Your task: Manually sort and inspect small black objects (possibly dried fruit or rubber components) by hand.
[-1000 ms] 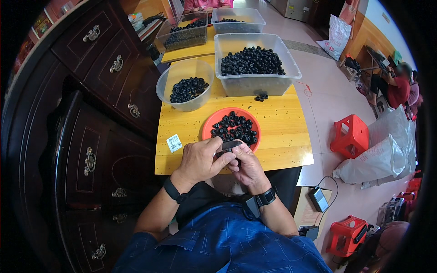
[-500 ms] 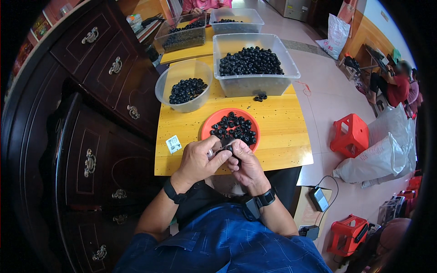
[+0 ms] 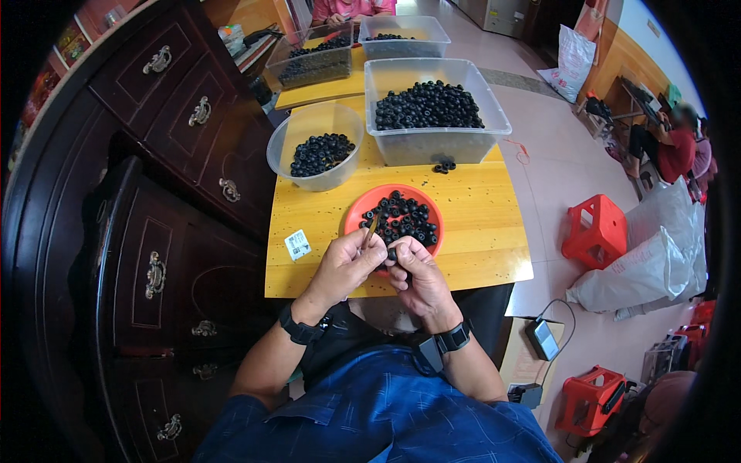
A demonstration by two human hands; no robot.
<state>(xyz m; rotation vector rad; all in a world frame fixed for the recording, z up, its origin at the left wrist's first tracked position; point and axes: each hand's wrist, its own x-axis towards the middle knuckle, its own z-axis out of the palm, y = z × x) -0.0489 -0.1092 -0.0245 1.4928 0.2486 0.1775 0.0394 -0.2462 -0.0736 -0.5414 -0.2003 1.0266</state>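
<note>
My left hand (image 3: 345, 266) pinches a thin tan stick (image 3: 370, 230) that points up over the near rim of a red plate (image 3: 355, 218) filled with small black ring-shaped pieces (image 3: 401, 217). My right hand (image 3: 415, 274) is curled just beside it, fingers closed on one small black piece (image 3: 391, 254). Both hands meet over the front edge of a yellow wooden table (image 3: 478, 224). Each wrist wears a dark band.
A round clear bowl (image 3: 288, 140) and a large clear tub (image 3: 432, 143) of black pieces stand behind the plate, more tubs (image 3: 309, 69) farther back. A small white packet (image 3: 297, 244) lies left. Dark cabinet (image 3: 170, 201) at left; red stools (image 3: 593, 231), white sack (image 3: 641, 270) right.
My left hand has lifted the stick's tip slightly higher over the plate's rim. My right hand stays curled against it in the same place.
</note>
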